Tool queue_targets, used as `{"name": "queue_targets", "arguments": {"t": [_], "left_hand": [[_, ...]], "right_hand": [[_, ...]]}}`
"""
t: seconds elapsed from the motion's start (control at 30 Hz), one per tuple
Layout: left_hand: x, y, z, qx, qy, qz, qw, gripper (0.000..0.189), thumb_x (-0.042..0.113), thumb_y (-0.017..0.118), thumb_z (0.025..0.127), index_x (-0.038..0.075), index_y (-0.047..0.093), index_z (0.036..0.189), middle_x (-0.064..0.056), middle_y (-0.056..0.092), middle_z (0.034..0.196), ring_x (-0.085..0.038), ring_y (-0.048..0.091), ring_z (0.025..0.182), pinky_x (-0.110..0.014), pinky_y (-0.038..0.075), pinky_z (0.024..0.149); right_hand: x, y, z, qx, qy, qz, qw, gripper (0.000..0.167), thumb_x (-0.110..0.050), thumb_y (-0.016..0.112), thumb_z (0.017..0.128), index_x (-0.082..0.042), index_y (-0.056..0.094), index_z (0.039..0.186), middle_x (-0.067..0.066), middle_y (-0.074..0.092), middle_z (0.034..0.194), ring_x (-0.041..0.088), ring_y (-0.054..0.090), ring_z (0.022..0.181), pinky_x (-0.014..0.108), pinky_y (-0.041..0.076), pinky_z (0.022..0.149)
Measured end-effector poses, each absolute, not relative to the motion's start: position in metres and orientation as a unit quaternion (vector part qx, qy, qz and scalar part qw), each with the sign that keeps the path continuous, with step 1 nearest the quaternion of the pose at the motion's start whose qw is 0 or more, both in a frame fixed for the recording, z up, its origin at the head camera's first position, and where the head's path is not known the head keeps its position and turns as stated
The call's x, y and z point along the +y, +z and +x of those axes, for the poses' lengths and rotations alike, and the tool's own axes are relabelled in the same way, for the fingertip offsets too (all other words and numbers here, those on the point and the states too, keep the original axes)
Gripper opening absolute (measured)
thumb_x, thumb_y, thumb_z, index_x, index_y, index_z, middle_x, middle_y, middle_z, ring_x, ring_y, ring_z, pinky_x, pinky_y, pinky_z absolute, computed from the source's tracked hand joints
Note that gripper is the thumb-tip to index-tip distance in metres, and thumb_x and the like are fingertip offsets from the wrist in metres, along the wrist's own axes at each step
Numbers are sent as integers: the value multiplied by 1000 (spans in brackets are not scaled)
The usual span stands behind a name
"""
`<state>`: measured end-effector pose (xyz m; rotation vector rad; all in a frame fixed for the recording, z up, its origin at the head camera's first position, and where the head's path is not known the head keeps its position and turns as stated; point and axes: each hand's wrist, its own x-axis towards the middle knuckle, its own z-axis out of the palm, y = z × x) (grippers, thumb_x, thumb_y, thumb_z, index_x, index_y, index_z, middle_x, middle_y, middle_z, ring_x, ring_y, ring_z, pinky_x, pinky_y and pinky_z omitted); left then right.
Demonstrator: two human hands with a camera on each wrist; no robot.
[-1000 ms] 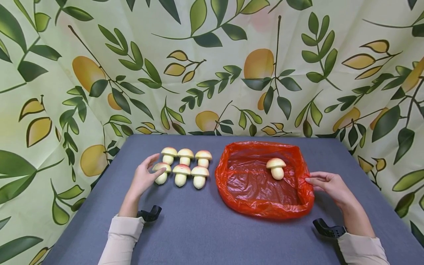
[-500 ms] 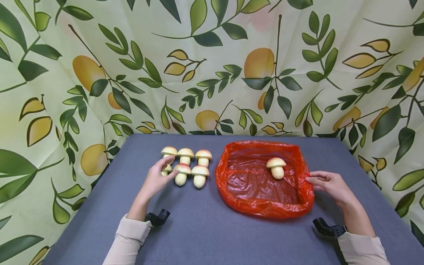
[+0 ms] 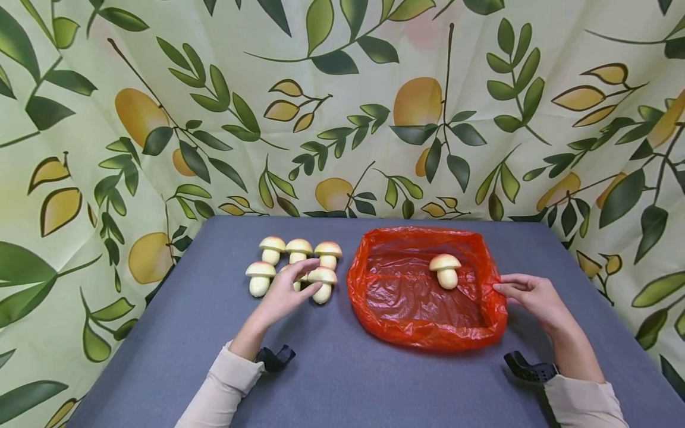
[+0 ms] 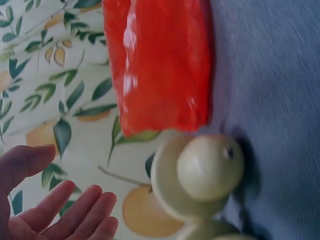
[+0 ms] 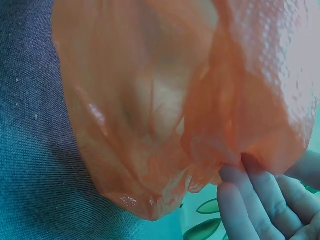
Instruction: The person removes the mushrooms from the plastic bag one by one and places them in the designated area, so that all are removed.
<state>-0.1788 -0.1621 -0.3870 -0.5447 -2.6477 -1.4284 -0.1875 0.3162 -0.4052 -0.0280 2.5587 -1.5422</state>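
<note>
Two rows of toy mushrooms [image 3: 260, 278] with pale stems and reddish-yellow caps lie on the left part of the table. My left hand [image 3: 283, 295] hovers over the front row, thumb and fingers apart, partly hiding the middle mushroom. In the left wrist view, the left hand [image 4: 60, 210] holds nothing, and a mushroom [image 4: 210, 167] lies beyond its fingertips. A red plastic bag [image 3: 412, 337] spreads wide open right of the mushrooms, with a single mushroom [image 3: 445, 271] inside. My right hand [image 3: 535, 300] pinches the bag's right rim between thumb and fingers, as the right wrist view also shows.
The blue-grey tabletop [image 3: 374, 386] ends at the back against a leaf-and-fruit patterned cloth [image 3: 342, 119]. Each wrist wears a black camera mount [image 3: 275, 358].
My left hand has moved rightward along the front row, from the leftmost mushroom toward the rightmost, uncovering the left one. My right hand stays on the bag rim.
</note>
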Motion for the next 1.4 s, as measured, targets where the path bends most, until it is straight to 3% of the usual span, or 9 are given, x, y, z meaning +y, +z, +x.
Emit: {"name": "queue_targets", "arguments": {"t": [0.17,0.5,0.87,1.07,1.3,1.4], "left_hand": [[-146,-385,-180,-841,-502,-202,1,47,9,66,89,-3,52,133,-23,58,134,-35,56,126,-48,43,109],[-109,-379,-183,-799,-546,-245,-65,48,8,62,92,-5,48,135,-25,54,136,-40,54,126,-52,42,108],[-66,-379,-187,-787,-547,-274,-85,42,7,61,92,-2,51,132,-22,57,134,-37,57,124,-44,47,106],[-39,-382,-189,-769,-572,-263,-111,41,6,61,92,-2,52,132,-23,58,133,-37,57,123,-45,47,106],[-18,-386,-193,-768,-576,-262,-96,41,7,62,91,-4,53,130,-25,59,130,-35,60,121,-39,49,105],[-12,-386,-194,-768,-578,-259,-96,41,8,61,92,-3,53,130,-25,59,130,-36,59,121,-38,48,106]], "right_hand": [[313,-402,-187,866,-496,-6,59,30,-25,62,94,0,68,108,-30,66,79,-6,65,74,17,56,72],[311,-402,-185,875,-481,-9,42,43,-20,61,94,17,58,115,-32,65,77,-8,63,72,15,55,68],[311,-399,-183,875,-482,-10,47,44,-21,60,95,18,56,117,-30,66,78,-6,64,72,15,55,69],[313,-398,-182,873,-486,-9,43,38,-23,62,94,10,63,112,-30,66,78,-5,65,73,16,56,70],[312,-399,-182,867,-496,-9,48,39,-23,62,94,11,63,112,-29,67,78,-4,65,73,16,56,71],[313,-398,-182,867,-496,-10,49,27,-23,62,94,0,69,107,-30,66,78,-5,65,73,17,56,71]]}}
